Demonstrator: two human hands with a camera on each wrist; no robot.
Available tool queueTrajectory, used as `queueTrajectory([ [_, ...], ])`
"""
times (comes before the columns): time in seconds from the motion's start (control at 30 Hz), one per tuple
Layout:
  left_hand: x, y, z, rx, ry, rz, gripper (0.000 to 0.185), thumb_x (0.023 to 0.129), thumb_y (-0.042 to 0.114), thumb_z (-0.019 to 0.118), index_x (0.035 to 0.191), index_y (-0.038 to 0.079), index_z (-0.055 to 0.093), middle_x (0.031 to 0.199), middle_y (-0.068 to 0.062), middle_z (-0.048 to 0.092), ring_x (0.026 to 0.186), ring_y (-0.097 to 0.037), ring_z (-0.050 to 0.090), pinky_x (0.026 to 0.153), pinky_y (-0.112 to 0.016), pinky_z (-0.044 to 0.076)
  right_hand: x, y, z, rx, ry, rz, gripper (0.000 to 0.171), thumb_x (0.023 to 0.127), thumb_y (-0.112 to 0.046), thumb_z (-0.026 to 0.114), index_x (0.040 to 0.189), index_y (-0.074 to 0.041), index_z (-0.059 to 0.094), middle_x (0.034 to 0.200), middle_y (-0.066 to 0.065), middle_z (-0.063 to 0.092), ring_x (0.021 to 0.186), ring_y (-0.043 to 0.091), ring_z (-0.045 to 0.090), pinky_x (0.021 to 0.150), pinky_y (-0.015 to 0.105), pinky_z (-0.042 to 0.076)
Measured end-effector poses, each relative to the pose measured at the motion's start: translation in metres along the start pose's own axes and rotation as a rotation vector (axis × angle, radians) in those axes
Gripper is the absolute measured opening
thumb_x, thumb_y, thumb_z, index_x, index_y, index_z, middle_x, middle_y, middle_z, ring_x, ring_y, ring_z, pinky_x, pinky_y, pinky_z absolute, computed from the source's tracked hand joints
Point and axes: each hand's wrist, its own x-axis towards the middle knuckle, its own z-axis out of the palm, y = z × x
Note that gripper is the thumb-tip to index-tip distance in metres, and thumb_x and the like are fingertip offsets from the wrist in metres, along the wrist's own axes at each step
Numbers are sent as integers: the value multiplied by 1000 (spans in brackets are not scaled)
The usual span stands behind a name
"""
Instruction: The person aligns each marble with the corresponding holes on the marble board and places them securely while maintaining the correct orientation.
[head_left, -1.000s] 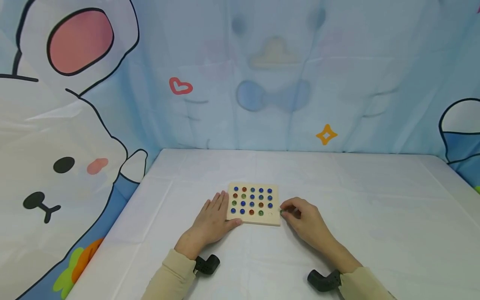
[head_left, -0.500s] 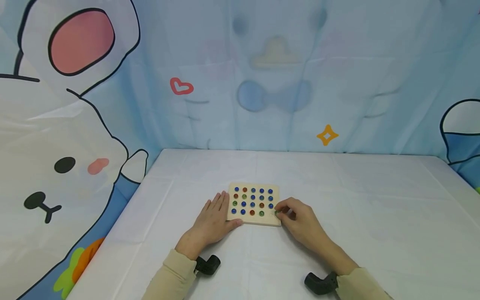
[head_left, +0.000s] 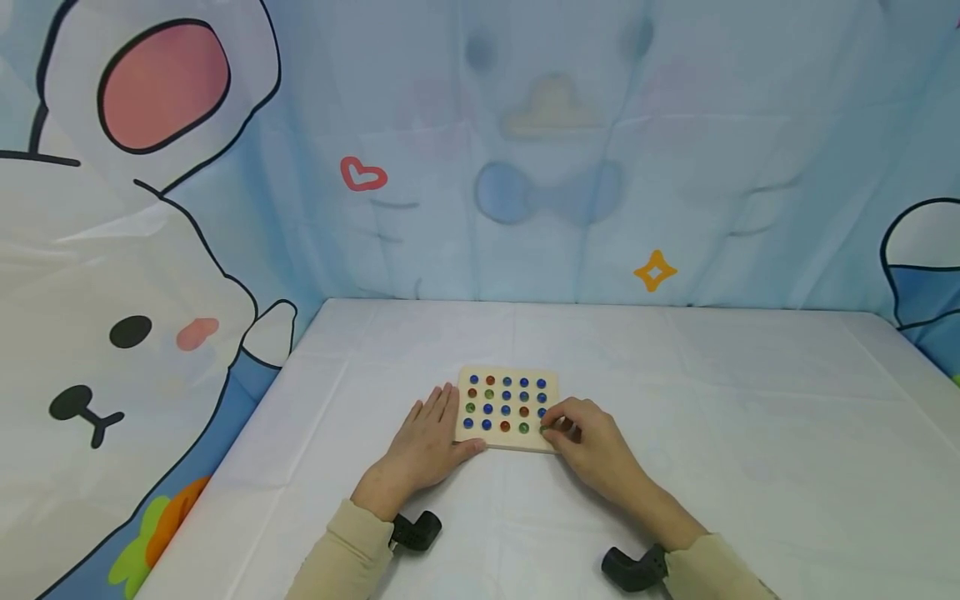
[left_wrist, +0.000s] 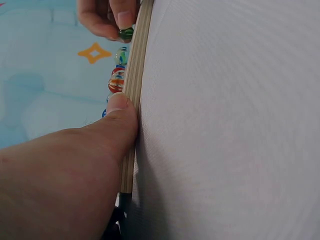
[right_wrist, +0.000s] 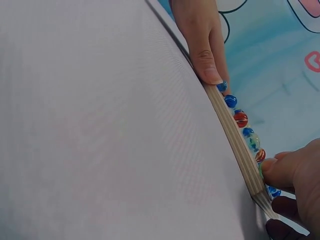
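A light wooden board (head_left: 497, 417) lies on the table with rows of glass marbles seated in it: blue marbles (head_left: 487, 409), reddish marbles (head_left: 505, 427) and green marbles (head_left: 523, 428). My left hand (head_left: 418, 450) rests along the board's left side with straight fingers, its thumb on the near edge. Over the near right corner, my right hand (head_left: 596, 450) pinches a green marble (left_wrist: 126, 34) between thumb and fingers. That marble sits at the board's surface in the left wrist view; the hollow beneath it is hidden by the fingers.
White cloth covers the table (head_left: 750, 417). Behind it hangs a light blue curtain (head_left: 420, 250) with cartoon prints. A black wrist device (head_left: 416, 531) sticks out by the left sleeve, and another black device (head_left: 633, 569) by the right one.
My right hand has moved left with the green marble, from just beside the board's right edge to over its near right corner. The left hand has stayed in place.
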Motion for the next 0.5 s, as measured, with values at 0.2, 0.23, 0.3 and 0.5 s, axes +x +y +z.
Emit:
queueTrajectory([
  [0.2, -1, 1, -1, -2, -4, -13, 90, 98, 57, 50, 157, -2, 17, 165, -17, 18, 154, -32, 16, 125, -50, 18, 1, 0, 2, -13, -1, 0, 15, 84, -5, 77, 93, -15, 69, 84, -8, 63, 77, 10, 49, 64, 20, 45],
  [0.23, -1, 1, -1, 0, -7, -15, 90, 98, 57, 49, 157, -1, 16, 165, -16, 18, 154, -31, 15, 125, -50, 17, 1, 1, 2, -12, -4, 3, 15, 85, -5, 77, 93, -16, 70, 84, -9, 63, 77, 9, 49, 65, 20, 45],
  [0.3, 0, 1, 0, 1, -7, -16, 90, 98, 58, 49, 157, -1, 16, 165, -16, 18, 155, -31, 15, 125, -50, 17, 2, 1, 3, -7, -8, 8, 15, 85, -5, 76, 93, -16, 70, 85, -9, 63, 77, 10, 49, 65, 20, 45],
  [0.5, 1, -1, 2, -2, -2, -10, 91, 98, 60, 47, 157, -1, 15, 165, -16, 17, 155, -31, 14, 125, -50, 17, 1, 1, 3, -1, 2, 1, 15, 84, -4, 77, 93, -15, 71, 85, -9, 64, 77, 9, 49, 65, 21, 44],
])
